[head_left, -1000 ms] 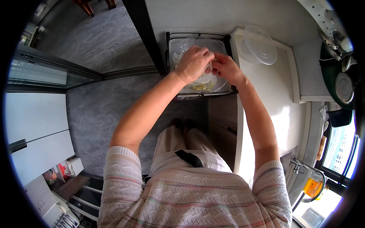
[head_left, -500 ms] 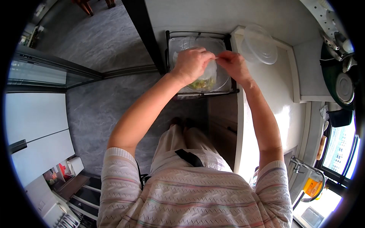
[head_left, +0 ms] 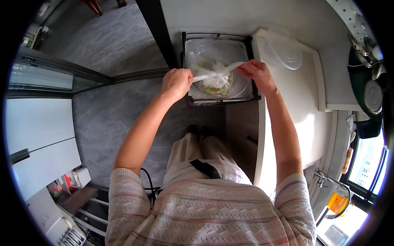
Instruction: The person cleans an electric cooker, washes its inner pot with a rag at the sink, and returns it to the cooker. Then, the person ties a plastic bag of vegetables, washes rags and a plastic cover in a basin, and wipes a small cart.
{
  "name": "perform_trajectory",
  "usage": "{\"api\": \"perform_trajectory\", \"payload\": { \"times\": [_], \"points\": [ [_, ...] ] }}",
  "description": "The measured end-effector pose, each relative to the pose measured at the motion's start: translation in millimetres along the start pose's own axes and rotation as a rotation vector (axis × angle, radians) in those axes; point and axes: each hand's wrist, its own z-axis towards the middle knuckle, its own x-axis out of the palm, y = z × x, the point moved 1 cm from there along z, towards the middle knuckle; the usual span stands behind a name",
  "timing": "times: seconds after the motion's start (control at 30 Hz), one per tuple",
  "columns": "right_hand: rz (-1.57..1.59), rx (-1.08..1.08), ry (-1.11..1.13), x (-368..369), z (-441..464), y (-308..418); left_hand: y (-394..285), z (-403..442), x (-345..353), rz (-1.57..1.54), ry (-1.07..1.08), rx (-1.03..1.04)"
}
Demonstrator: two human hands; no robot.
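A clear plastic bag (head_left: 217, 83) with green and yellowish contents sits in a clear round bowl (head_left: 245, 88) on a black-framed rack (head_left: 193, 100). The bag's top is gathered, with its two handles pulled taut to either side. My left hand (head_left: 177, 83) is closed on the left handle, just past the rack's left edge. Closed around the other handle, my right hand (head_left: 257, 75) is at the rack's right side. What exactly lies inside the bag is blurred by the plastic.
A clear round lid (head_left: 285, 51) lies on the white counter (head_left: 287, 106) to the right. Farther down that side is a tap (head_left: 324, 178) near an orange-labelled bottle (head_left: 337, 201). A dark door frame (head_left: 158, 33) stands left of the rack, and white cabinets (head_left: 43, 135) are at far left.
My hands have moved apart, the left one out to the left and the right one slightly right. The bag's handles are now stretched between them, and its gathered neck shows.
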Motion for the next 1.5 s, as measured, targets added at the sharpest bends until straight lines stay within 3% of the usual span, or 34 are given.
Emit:
{"api": "perform_trajectory", "payload": {
  "times": [0.1,0.2,0.23,0.33,0.43,0.5,0.6,0.73,0.87,0.93,1.07,1.23,1.4,1.5],
  "points": [
    [0.577,-0.004,0.099,23,1,2,-12,8,-15,-0.163,0.015,0.002],
    [0.827,0.106,0.157,45,2,10,-27,21,-2,-0.986,0.058,-0.104],
    [0.85,0.143,0.138,50,3,14,-34,23,0,-1.195,0.158,-0.096],
    [0.777,0.086,0.092,44,21,4,-35,26,8,-1.334,0.324,-0.207],
    [0.662,0.136,-0.03,30,28,1,-24,28,15,-1.07,0.234,-0.196],
    [0.622,0.112,0.002,23,36,-6,-18,27,20,-0.906,0.201,-0.159],
    [0.546,0.121,-0.036,14,39,-17,-10,20,27,-0.832,0.219,-0.158],
    [0.314,0.04,-0.076,13,32,-1,-15,25,13,-1.043,0.239,-0.236],
    [-0.453,-0.406,0.026,27,10,60,-60,37,-38,-1.046,0.158,-0.053],
    [-0.829,-0.636,0.084,34,-7,88,-77,49,-44,-0.851,0.08,0.077],
    [-0.876,-0.634,0.117,35,-27,119,-106,52,-58,-0.671,-0.048,0.267],
    [-0.786,-0.723,0.028,27,-25,121,-116,50,-63,-0.784,0.083,0.289],
    [-0.709,-0.602,0.047,18,-22,120,-99,48,-51,-1.128,0.247,0.292],
    [-0.59,-0.541,0.106,16,-22,118,-96,49,-31,-1.05,0.335,0.221]
  ]
}}
